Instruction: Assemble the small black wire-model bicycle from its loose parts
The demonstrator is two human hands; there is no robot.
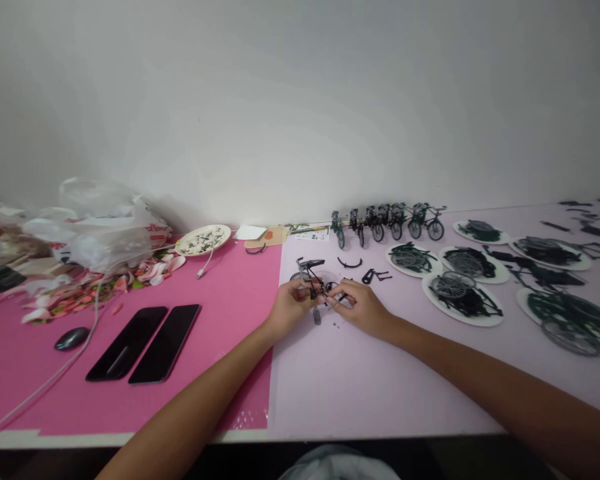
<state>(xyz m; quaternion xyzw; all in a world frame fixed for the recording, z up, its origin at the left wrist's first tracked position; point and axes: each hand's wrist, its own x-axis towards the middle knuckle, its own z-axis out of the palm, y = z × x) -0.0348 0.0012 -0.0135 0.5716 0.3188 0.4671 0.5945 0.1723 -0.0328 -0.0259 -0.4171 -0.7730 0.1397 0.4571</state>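
Note:
A black model bicycle (311, 265) is held tilted just above the lilac part of the table. My left hand (291, 308) is closed around its frame, fingers hiding part of it. My right hand (361, 308) pinches at the bicycle's right side, by a small round black part (332, 287); what exactly its fingertips grip is too small to tell. A grey wheel (317, 316) shows below the left fingers. Tiny dark bits (336, 325) lie under the right hand. Behind it are a curved black strip (350, 263) and loose black frame pieces (376, 275).
Several finished model bicycles (395, 223) stand along the wall. White plates (500, 319) of wheels and frame parts fill the right side. On the pink left side lie two phones (165, 343), a mouse (71, 339), a cable (96, 313), a plate of bits (184, 248), petals and plastic bags (105, 230).

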